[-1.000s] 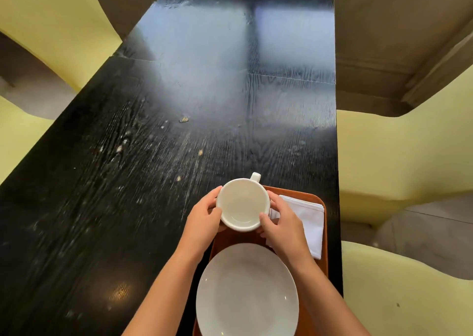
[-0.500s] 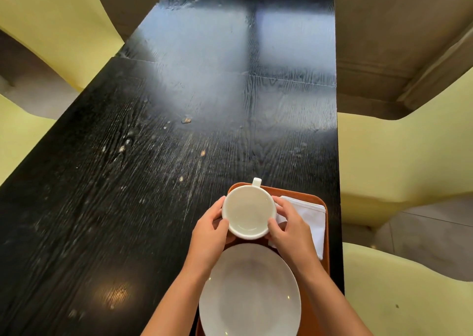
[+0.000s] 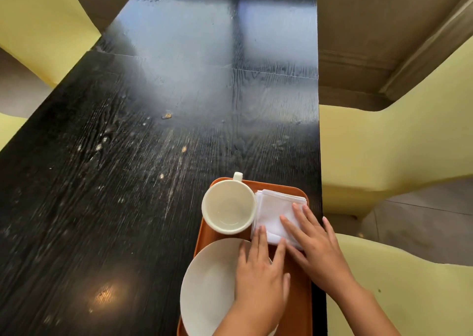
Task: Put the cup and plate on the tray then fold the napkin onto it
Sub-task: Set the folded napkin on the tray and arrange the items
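Both our hands gone from the cup (image 3: 228, 209) now standing on the orange tray (image 3: 299, 297), left hand (image 3: 259, 271) and right hand (image 3: 316, 246) spread flat on the folded napkin (image 3: 275, 207), plate (image 3: 208, 284) beside it, black bench (image 3: 115, 182) beneath

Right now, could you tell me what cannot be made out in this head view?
- Plate: right part hidden under the left hand; near rim cut off by the frame's bottom edge.
- Napkin: near corner covered by the right hand.
- Tray: near end out of frame.
- Cup: base and outer wall hidden.
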`<state>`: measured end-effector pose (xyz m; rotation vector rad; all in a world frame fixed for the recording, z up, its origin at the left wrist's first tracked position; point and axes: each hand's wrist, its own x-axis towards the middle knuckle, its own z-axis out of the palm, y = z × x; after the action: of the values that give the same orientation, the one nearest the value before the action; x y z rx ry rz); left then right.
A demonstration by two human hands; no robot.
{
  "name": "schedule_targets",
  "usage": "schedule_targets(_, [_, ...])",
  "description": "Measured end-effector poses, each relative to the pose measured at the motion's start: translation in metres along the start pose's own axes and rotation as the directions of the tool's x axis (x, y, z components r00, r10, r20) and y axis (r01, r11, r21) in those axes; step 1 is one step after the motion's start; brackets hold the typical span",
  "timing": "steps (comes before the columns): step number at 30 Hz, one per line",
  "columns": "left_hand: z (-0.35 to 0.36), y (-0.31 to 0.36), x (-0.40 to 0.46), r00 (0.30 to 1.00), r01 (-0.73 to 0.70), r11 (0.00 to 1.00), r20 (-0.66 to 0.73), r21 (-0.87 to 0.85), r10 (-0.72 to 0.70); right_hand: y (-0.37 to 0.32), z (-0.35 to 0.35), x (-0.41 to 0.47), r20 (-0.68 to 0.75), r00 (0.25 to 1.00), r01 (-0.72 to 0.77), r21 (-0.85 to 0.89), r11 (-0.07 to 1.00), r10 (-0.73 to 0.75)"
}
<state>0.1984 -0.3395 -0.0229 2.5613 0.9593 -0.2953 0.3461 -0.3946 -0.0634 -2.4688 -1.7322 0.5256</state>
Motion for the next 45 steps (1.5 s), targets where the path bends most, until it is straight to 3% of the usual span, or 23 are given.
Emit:
schedule_targets(3, [0.014,0.000,0.010,0.992,0.037,0.999,0.119,0.030,-0.040,0.002,0.003,0.002,0.019,1.000,0.000,-0.045,0.999,0.001])
schedule_targets(10, [0.009,-0.001,0.004,0.998,0.054,0.997,0.027,0.061,-0.055,0.002,0.008,0.007,0.057,0.998,-0.002,-0.072,0.997,0.006])
schedule_targets(14, [0.023,-0.005,0.009,0.994,0.063,0.996,0.083,0.066,-0.068,-0.002,0.009,0.008,0.051,0.998,0.036,-0.033,0.999,-0.035])
schedule_targets(17, [0.019,-0.003,0.006,0.999,0.041,0.997,0.015,0.062,-0.042,-0.003,0.009,0.006,0.040,0.998,0.045,0.008,0.999,-0.046])
schedule_targets(19, [0.006,-0.005,-0.004,0.995,-0.014,0.998,-0.097,-0.056,0.009,-0.009,0.002,0.002,-0.008,1.000,0.028,0.071,0.997,-0.028])
schedule_targets(21, [0.006,-0.020,-0.022,0.929,-0.141,0.960,-0.367,-0.244,0.043,-0.017,-0.005,-0.009,-0.207,0.977,-0.008,0.193,0.981,0.048])
schedule_targets(23, [0.005,-0.047,-0.044,0.877,-0.083,0.924,-0.468,-0.373,-0.111,-0.025,-0.004,-0.029,-0.384,0.907,-0.034,0.337,0.941,0.170])
schedule_targets(24, [0.003,-0.061,-0.054,0.862,0.031,0.897,-0.443,-0.440,-0.247,-0.031,-0.003,-0.039,-0.381,0.896,-0.057,0.412,0.909,0.229])
schedule_targets(26, [0.002,-0.083,-0.068,0.808,0.310,0.783,-0.285,-0.539,-0.516,-0.043,0.001,-0.058,-0.244,0.910,-0.166,0.526,0.834,0.335])
schedule_targets(28, [0.001,-0.095,-0.072,0.769,0.462,0.698,-0.145,-0.548,-0.622,-0.056,0.010,-0.070,-0.066,0.920,-0.285,0.565,0.775,0.387])
schedule_targets(30, [0.001,-0.099,-0.071,0.782,0.461,0.673,-0.094,-0.578,-0.616,-0.067,0.016,-0.076,0.031,0.912,-0.348,0.585,0.732,0.409])
schedule_targets(33, [0.004,-0.099,-0.073,0.801,0.408,0.692,-0.131,-0.596,-0.584,-0.080,0.018,-0.079,0.090,0.891,-0.399,0.621,0.674,0.445])
schedule_targets(40, [0.008,-0.094,-0.081,0.822,0.377,0.780,-0.208,-0.500,-0.531,-0.080,0.022,-0.087,0.075,0.846,-0.450,0.632,0.630,0.529])
schedule_targets(45, [0.009,-0.090,-0.085,0.828,0.370,0.746,-0.168,-0.554,-0.535,-0.078,0.022,-0.091,0.047,0.828,-0.456,0.636,0.622,0.559])
